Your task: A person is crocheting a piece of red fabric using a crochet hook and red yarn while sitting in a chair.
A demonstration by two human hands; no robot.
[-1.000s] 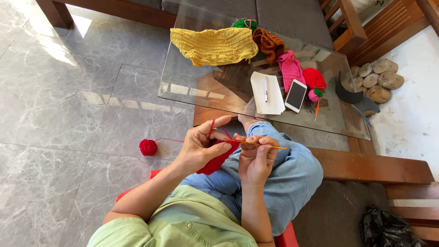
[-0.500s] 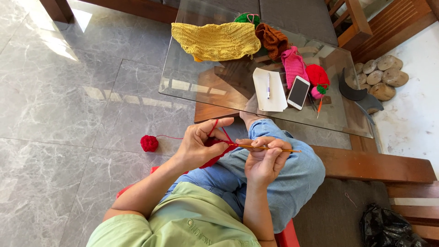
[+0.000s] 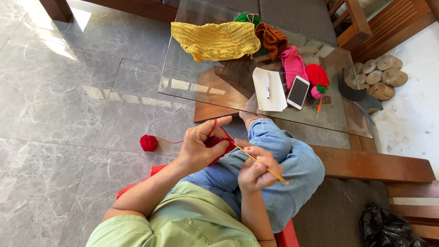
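Hands: left (image 3: 199, 144) pinches red yarn (image 3: 218, 142), right (image 3: 257, 168) grips crochet hook (image 3: 274, 173).

You see one screen: smartphone (image 3: 298, 92) on glass counter (image 3: 215, 87), flat, face up, slim rectangle, white frame, dark unlit screen, tilted slightly. It sits just right of white paper sheet (image 3: 270, 90), touching or nearly touching its edge; just left of red knitted piece (image 3: 317, 75). Below pink knitted piece (image 3: 292, 64). Black plastic bag (image 3: 388, 226) on floor, bottom right corner, crumpled, glossy, shut or open cannot tell. You see no labels, no signs.
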